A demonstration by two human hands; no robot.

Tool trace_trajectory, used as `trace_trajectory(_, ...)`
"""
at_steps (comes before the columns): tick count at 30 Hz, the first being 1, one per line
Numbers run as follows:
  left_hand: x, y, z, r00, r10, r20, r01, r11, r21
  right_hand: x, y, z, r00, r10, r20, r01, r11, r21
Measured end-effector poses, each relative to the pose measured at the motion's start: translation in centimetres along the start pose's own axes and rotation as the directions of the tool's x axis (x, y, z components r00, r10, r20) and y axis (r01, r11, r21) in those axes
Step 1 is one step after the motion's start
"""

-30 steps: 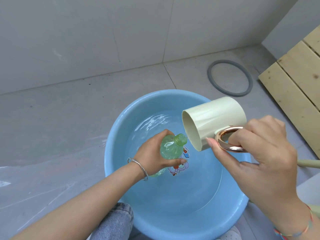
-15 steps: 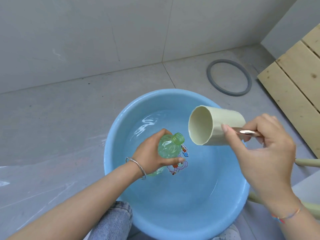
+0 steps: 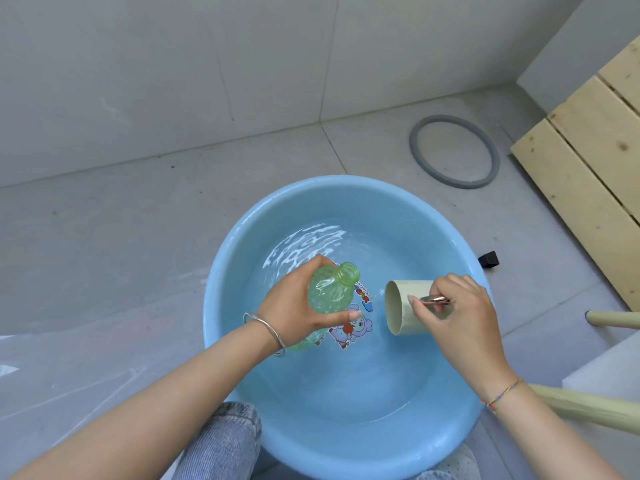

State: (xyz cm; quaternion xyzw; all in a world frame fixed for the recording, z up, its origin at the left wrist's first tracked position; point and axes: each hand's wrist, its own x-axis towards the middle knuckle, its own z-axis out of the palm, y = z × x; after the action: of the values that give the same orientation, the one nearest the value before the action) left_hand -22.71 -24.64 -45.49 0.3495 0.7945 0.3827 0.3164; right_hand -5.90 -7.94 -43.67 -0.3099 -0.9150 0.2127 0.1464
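A blue plastic basin (image 3: 221, 271) holding shallow water stands on the grey floor in front of me. My left hand (image 3: 294, 306) grips a green transparent bottle (image 3: 330, 291) over the basin, its open neck pointing up and to the right. My right hand (image 3: 457, 313) holds a cream mug (image 3: 398, 308) by its shiny copper-coloured handle (image 3: 434, 300). The mug lies on its side low inside the basin, mouth facing left toward the bottle. A cartoon sticker (image 3: 349, 329) shows on the basin's bottom between them.
A grey rubber ring (image 3: 419, 154) lies on the floor behind the basin. Pale wooden planks (image 3: 588, 161) slope at the right. A small black block (image 3: 488, 258) sits by the basin's right rim. Cream furniture legs (image 3: 588, 410) cross the lower right. My jeans-clad knee (image 3: 221, 441) is below the basin.
My right hand has lowered the mug from above the bottle's mouth down into the basin. The left hand and bottle have stayed almost still.
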Motion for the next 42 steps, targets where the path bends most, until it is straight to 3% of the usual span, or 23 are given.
trace_trajectory(9,0.0,-0.1,0.0,1.0,0.0,-0.001,0.0,1.0,-0.021,-0.3,0.6,0.6,0.997,0.072,0.0,-0.071,0.995,0.069)
trace_trajectory(15,0.0,0.0,0.0,1.0,0.003,0.003,-0.003,1.0,-0.005,-0.1,-0.3,-1.2,0.957,0.287,-0.051,-0.245,0.886,0.394)
trace_trajectory(23,-0.1,0.1,0.2,1.0,0.01,0.024,-0.011,0.999,0.049,0.6,-4.6,-5.7,0.946,0.255,-0.198,-0.107,0.828,0.551)
trace_trajectory(32,0.1,0.6,0.3,0.999,0.026,0.035,-0.028,0.998,0.057,0.7,-6.9,-6.8,0.956,0.037,-0.29,0.074,0.929,0.363)
trace_trajectory(42,0.1,0.4,0.4,0.999,0.025,0.029,-0.027,0.998,0.052,0.5,-8.2,-7.3,0.908,-0.201,-0.368,0.25,0.964,0.09)
